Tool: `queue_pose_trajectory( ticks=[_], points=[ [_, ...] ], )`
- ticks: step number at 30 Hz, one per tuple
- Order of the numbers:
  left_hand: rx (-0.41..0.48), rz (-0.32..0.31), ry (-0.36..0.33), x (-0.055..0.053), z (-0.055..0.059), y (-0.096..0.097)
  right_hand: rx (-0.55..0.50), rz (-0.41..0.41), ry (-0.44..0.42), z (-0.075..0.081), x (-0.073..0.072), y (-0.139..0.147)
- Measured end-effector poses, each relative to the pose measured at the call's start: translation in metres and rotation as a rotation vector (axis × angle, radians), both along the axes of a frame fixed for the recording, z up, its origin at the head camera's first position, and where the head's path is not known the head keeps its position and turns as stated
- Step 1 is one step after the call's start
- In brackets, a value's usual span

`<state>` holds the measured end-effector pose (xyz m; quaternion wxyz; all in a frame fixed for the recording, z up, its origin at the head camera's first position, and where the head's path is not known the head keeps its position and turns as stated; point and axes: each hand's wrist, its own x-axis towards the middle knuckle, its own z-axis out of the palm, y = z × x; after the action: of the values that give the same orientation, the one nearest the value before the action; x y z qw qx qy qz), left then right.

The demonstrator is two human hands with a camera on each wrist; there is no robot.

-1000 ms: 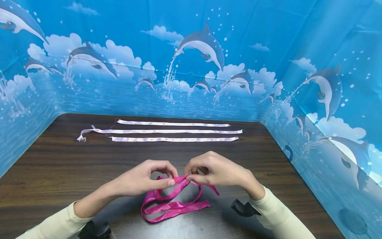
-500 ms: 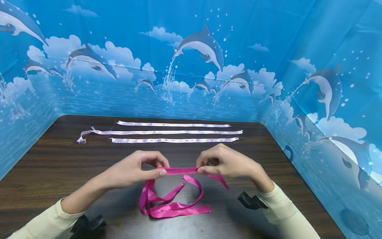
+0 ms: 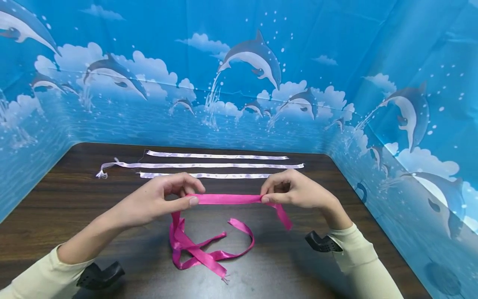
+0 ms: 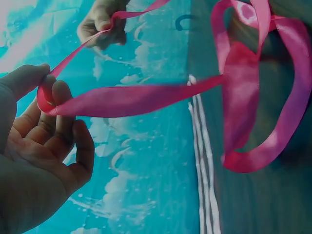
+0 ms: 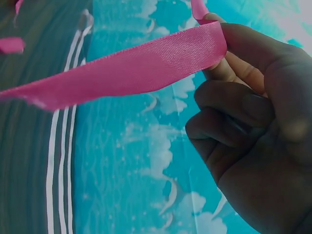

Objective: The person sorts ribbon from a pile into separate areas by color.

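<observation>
A pink satin ribbon (image 3: 229, 199) is stretched level between both hands, raised over the dark table. My left hand (image 3: 157, 197) pinches it between thumb and fingers, and the rest drops from there into loose loops on the tabletop, with a frayed end toward the front. Near the other end my right hand (image 3: 296, 189) pinches it, a short tail hanging past the fingers. In the left wrist view, the ribbon (image 4: 131, 100) bends round the fingertips and runs off to the loops. The right wrist view shows the tail of the ribbon (image 5: 146, 63) hanging from the pinch.
Three pale lilac-white ribbons (image 3: 209, 165) lie in parallel rows along the back of the wooden table (image 3: 93, 203); the middle one has a knotted left end. A blue dolphin-print backdrop (image 3: 157, 112) rises behind and at both sides. Black wrist devices (image 3: 323, 242) sit below the sleeves.
Both hands have moved apart and farther toward the back, drawing out a longer straight span of pink ribbon. The loops on the table have shifted, and the frayed end now points toward the front.
</observation>
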<state>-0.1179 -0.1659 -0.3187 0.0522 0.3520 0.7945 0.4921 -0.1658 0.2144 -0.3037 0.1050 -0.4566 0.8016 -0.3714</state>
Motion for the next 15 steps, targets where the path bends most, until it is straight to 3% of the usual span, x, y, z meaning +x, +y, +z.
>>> queue_pose_trajectory(
  ticks=[4, 9, 15],
  points=[
    [-0.001, 0.041, 0.042, 0.002, 0.012, -0.01, 0.011, -0.06, -0.019, -0.003, -0.008, 0.009],
    [-0.026, 0.142, 0.128, 0.005, 0.027, -0.023, 0.026, -0.114, -0.031, -0.008, -0.019, 0.02],
    [-0.052, 0.235, 0.169, 0.005, 0.037, -0.033, 0.026, -0.165, -0.062, -0.018, -0.035, 0.035]
  ],
)
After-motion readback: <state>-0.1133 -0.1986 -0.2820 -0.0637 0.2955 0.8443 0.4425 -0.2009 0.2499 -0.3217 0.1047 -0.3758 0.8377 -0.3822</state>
